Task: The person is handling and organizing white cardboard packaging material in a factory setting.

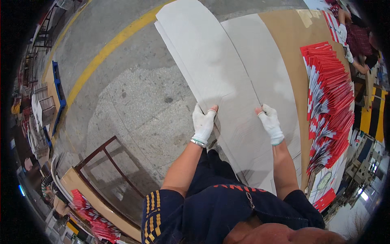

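Note:
Both of my hands wear white gloves with the thumb tips bare. My left hand [204, 124] is closed on the left edge of a long, stiff white sheet [203, 49], thumb on top and fingers underneath. Along that edge several layers show, so it is folded or stacked. My right hand [269, 122] pinches the sheet's right edge, thumb above, its other fingers partly hidden. The sheet stretches away from me and lies partly over a wider pale grey sheet [268, 53]. The grey sheet rests on a brown cardboard surface [284, 30].
Fanned red-and-white folded pieces [331, 101] lie to the right. A co-worker [359, 44] with white gloves stands at the far right. At lower left are a dark metal frame [109, 150] and more red pieces [95, 219]. A yellow line [97, 59] crosses the concrete floor.

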### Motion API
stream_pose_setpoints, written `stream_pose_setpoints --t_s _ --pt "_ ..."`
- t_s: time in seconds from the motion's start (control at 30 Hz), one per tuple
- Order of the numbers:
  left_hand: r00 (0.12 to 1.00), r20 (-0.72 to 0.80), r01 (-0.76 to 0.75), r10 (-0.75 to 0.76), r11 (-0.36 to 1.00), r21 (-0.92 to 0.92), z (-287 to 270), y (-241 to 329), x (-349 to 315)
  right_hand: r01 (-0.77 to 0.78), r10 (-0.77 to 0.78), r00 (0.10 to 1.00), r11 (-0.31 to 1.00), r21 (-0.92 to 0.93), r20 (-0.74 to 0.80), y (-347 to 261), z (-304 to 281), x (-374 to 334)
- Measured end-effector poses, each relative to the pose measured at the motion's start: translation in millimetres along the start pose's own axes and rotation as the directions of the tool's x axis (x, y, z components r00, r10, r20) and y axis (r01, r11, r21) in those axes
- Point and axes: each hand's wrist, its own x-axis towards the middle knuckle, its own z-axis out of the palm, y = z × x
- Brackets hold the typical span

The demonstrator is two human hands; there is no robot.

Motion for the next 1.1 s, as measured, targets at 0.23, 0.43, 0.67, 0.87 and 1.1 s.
stream_pose_setpoints --t_s 0.23,0.43,0.67,0.87,1.1 --pt "0.989 0.146 0.006 -0.017 0.997 0.077 -6.5 -5.2 -3.8 -0.012 0.011 0.995 1.000 -0.009 -0.102 4.8 -2.5 -1.6" --pt "0.991 0.099 0.084 -0.091 0.994 0.068 -8.6 7.9 -6.5 0.055 -0.045 0.957 0.998 0.025 -0.288 -27.7 -2.3 -45.9" --pt "0.997 0.075 -0.030 0.023 0.995 0.098 -1.3 -3.8 -6.4 -0.097 0.095 0.994 0.995 -0.035 -0.044 10.1 1.1 -9.1" --pt "0.998 0.056 -0.043 0.041 0.999 0.029 -1.9 -10.6 -5.5 0.014 -0.002 0.982 0.998 0.063 -0.189 27.9 13.2 -14.0" --pt "0.991 0.128 0.048 -0.044 0.999 -0.025 -6.9 -12.1 -13.2 -0.014 0.034 0.988 0.991 0.135 -0.148 -2.9 2.7 -25.8"
